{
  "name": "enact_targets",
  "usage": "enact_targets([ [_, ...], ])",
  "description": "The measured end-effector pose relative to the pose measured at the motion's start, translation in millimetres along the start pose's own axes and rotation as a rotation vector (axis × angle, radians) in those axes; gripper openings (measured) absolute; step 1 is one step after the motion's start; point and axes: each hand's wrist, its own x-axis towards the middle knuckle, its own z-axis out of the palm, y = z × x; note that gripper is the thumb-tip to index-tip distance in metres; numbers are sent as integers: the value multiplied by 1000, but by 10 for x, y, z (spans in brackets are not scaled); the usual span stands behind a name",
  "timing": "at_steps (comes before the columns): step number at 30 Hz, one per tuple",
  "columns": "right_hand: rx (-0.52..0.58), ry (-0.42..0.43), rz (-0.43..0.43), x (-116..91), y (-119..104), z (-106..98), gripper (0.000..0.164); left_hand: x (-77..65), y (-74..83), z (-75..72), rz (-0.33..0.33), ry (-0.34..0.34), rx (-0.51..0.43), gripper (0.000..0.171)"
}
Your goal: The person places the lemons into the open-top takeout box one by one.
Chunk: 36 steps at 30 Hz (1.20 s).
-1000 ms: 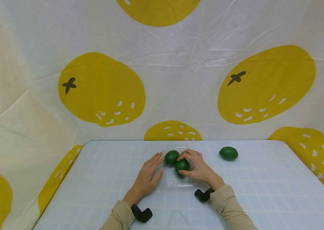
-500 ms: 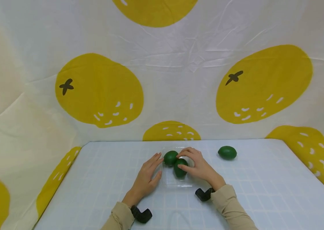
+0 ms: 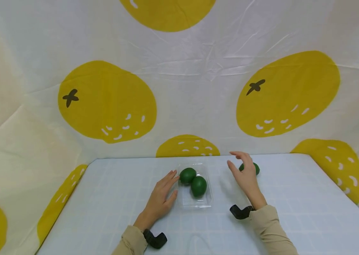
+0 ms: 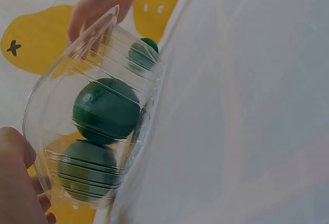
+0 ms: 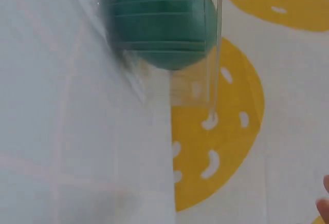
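Observation:
Two green limes (image 3: pixel 187 176) lie against each other in a clear plastic container (image 3: pixel 187 201). My left hand (image 3: pixel 158 198) rests along the container's left side, its fingers extended and touching the rim. Through the clear wall, the left wrist view shows both limes (image 4: pixel 105 110). My right hand (image 3: pixel 247 176) is off to the right, above the table, with thumb and fingers spread apart and nothing between them. Just behind it sits a third lime (image 3: pixel 257 169), partly covered by the hand. In the right wrist view only fingertips (image 5: pixel 324 208) show at the edge.
A pale checked cloth covers the table (image 3: pixel 109 191). Behind it hangs a white curtain (image 3: pixel 198 88) printed with big yellow fruit, which also runs down the left side. A black wrist mount (image 3: pixel 155 239) sits at the left wrist and another (image 3: pixel 240 212) at the right.
My right hand has let go of the lime in the container and moved right, close to the third lime. The left hand stays at the container's side. The head view has shifted slightly.

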Motion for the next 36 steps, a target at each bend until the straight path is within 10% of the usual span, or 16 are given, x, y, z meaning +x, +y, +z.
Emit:
enact_targets([
  [6,-13,171,337,-68,189,-152,42,-10,-9,13,-15,-11,8,47],
  [12,-65,112,521,-130,378,-168,61,1,-21,4,-9,0,-1,46],
  [36,-99,36,481,-299,649,-57,58,-57,-13,32,8,21,21,47],
])
